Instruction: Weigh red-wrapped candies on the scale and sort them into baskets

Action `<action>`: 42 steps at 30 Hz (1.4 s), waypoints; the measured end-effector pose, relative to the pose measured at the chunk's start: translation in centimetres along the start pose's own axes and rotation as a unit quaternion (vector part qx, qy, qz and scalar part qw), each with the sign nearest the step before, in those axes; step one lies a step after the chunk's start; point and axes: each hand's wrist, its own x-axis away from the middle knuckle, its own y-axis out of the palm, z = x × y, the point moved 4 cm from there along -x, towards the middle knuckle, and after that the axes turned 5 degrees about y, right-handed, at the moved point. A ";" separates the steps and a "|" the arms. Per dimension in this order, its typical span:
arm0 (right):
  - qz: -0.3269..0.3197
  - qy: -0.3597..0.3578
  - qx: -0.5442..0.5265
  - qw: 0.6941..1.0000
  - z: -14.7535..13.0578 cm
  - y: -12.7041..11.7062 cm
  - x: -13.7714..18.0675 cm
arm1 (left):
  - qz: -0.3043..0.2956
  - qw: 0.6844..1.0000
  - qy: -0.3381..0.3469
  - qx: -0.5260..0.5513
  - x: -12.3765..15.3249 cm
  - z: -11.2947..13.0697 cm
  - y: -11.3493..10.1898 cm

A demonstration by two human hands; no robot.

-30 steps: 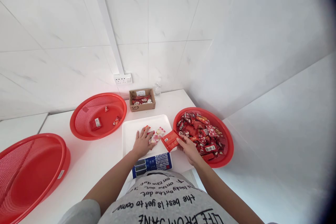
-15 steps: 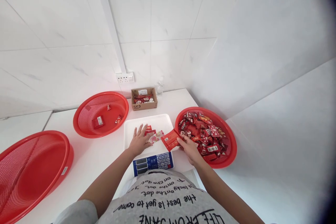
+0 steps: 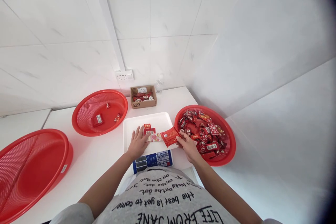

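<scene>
"Red packet (image 3: 170,137): where do you have it on the head view?"

"Pinched by its right end in the fingers of the right hand (image 3: 189,149). From there it juts leftward, over the right part of the scale tray (image 3: 160,119)."

"And the left hand (image 3: 137,144)?"

"Spread open, gripping nothing I can make out. I can't tell whether its fingers press the tray or float just above it. Just right of their tips lie two small red packets (image 3: 149,131); a pink-and-white packet (image 3: 155,137) reaches from beside the thumb towards the held one."

"Do those two touch?"

"They overlap from my angle; I can't tell contact from this feed."

"What worries you, sitting so far away?"

"That one-ended pinch. I judge the free end could swing or droop and push the pink-and-white packet across the tray. If the fingers slackened, the held packet could slip off the tray's edge, or into the basket (image 3: 233,143) just right of them. With so many red wrapped pieces (image 3: 199,131) heaped inside, I'd struggle to pick it out again."

"Anything nearer the body?"

"The keypad (image 3: 163,159), just below both sets of fingers on my screen. A dropped wrist might press a key, I'd guess."
</scene>
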 end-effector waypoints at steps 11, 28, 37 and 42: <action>0.016 -0.010 -0.003 1.000 -0.2 -0.4 -0.4 | 0.030 0.999 -0.015 0.018 1.1 -0.4 0.4; 0.053 -0.036 -0.064 0.996 -1.7 -2.0 -0.8 | 0.019 0.999 -0.043 0.018 1.8 -1.1 0.8; 0.127 -0.122 0.014 0.984 -1.9 -3.6 -1.0 | 0.050 0.997 -0.042 0.030 1.8 -1.9 1.8; 0.267 -0.208 0.108 0.935 -2.8 -7.2 -1.1 | 0.068 0.996 -0.037 0.034 2.4 -2.2 2.1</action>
